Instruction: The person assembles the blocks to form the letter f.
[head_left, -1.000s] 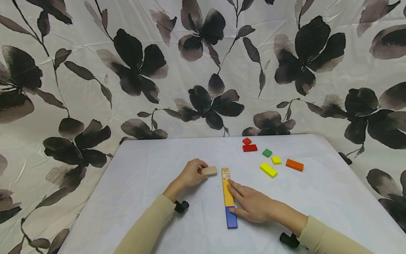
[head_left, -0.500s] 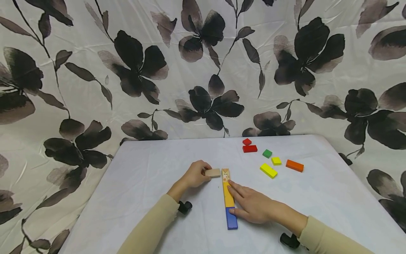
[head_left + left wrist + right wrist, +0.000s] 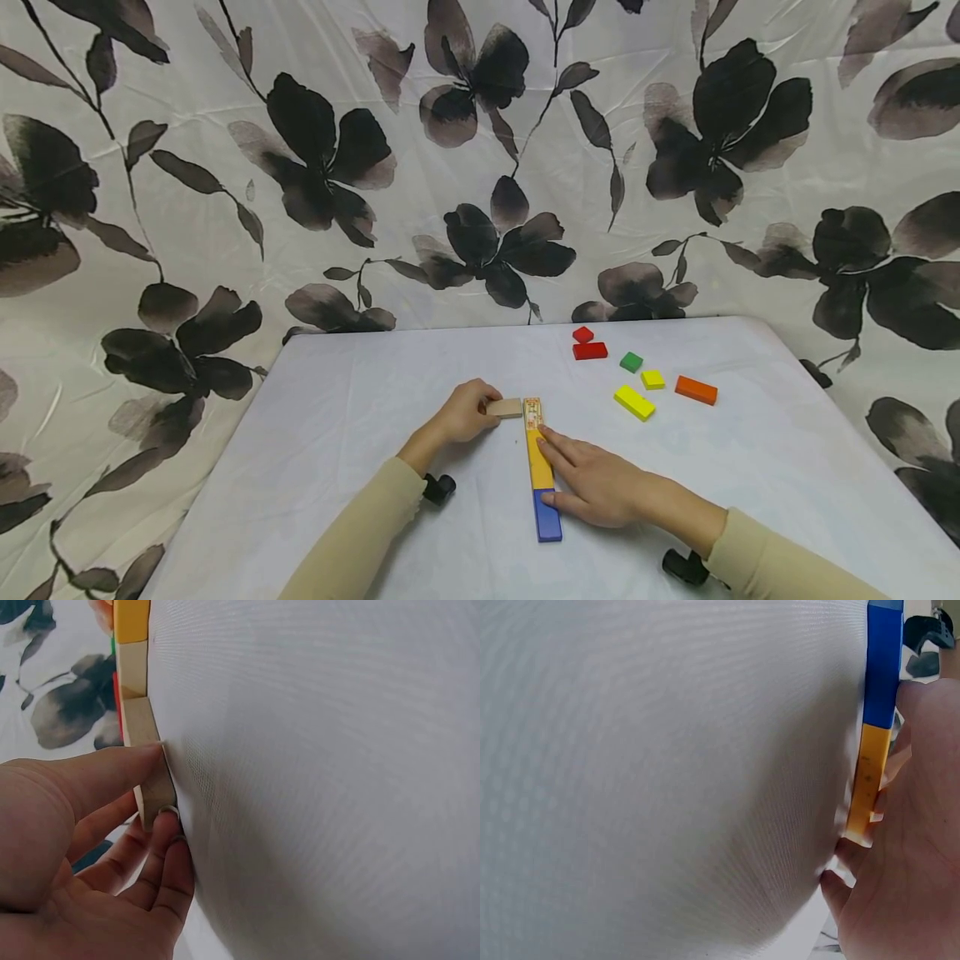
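My left hand (image 3: 461, 412) pinches a plain wooden block (image 3: 506, 408) between thumb and fingers, low over the table. The block's free end meets or almost meets the far end of a straight row; whether they touch I cannot tell. That row has a wooden block with printed marks (image 3: 532, 412) at the far end, a yellow block (image 3: 539, 463) in the middle and a blue block (image 3: 547, 518) nearest. Along the row's right side lies my right hand (image 3: 600, 483), extended fingers touching the yellow block and thumb on the blue one. The right wrist view shows the blue (image 3: 883, 667) and yellow (image 3: 868, 780) blocks beside the palm.
Farther back on the white table (image 3: 337, 383) lie two red pieces (image 3: 590, 351), a green block (image 3: 632, 362), two yellow blocks (image 3: 634, 402) and an orange block (image 3: 697, 390). Behind the table hangs a flowered cloth (image 3: 420, 292).
My left hand has moved the plain wooden block to the right, up to the far end of the row. The right hand and the row have stayed put.
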A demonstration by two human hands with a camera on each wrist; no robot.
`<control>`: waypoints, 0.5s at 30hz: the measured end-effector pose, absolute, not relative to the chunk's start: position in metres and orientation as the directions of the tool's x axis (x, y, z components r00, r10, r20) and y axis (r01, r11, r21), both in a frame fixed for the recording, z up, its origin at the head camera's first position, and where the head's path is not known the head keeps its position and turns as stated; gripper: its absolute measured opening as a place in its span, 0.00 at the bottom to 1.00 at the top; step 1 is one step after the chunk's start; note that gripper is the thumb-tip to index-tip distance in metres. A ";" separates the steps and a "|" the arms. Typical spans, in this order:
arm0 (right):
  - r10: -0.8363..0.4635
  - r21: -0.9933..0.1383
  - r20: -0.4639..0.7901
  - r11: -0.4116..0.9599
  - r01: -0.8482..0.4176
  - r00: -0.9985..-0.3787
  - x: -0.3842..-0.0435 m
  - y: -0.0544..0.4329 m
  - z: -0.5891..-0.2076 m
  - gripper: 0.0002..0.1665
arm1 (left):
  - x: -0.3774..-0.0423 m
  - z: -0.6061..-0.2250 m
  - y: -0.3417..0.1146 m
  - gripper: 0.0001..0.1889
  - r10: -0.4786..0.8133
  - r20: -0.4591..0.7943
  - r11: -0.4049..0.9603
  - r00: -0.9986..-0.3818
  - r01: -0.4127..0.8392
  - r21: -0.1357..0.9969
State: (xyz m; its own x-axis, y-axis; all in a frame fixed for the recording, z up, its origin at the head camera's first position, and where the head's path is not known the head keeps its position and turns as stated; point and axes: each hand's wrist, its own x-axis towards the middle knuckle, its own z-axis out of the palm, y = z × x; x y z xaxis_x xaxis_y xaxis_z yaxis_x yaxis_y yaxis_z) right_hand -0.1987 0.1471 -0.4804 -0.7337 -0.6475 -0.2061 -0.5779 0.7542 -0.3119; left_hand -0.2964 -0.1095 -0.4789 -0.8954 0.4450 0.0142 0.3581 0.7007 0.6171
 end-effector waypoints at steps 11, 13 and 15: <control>-0.640 -0.303 -0.210 0.762 -0.573 -0.739 -0.199 0.147 -0.482 0.52 | -0.294 -0.477 -0.107 0.17 0.433 0.001 0.709 -0.902 0.341 0.618; -0.640 -0.304 -0.211 0.761 -0.573 -0.738 -0.199 0.147 -0.482 0.52 | -0.294 -0.477 -0.107 0.17 0.436 0.002 0.706 -0.900 0.343 0.619; -0.642 -0.307 -0.211 0.760 -0.573 -0.737 -0.199 0.147 -0.482 0.52 | -0.294 -0.478 -0.108 0.17 0.444 0.008 0.703 -0.896 0.354 0.617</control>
